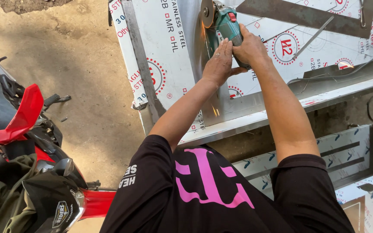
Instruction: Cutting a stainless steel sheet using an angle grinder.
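Steel sheet fills the bench; right hand grips the green grinder near its edge; left hand rests open against it.

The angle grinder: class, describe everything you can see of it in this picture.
The angle grinder has a teal-green body with a red switch on top and a round metal disc at its left end. It lies across the film-covered steel sheet, disc edge down, throwing small sparks. The right hand grips its body; the left hand rests beside it, touching.

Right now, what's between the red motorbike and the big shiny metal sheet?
In the head view, only bare concrete floor lies between the red motorbike and the shiny metal sheet.
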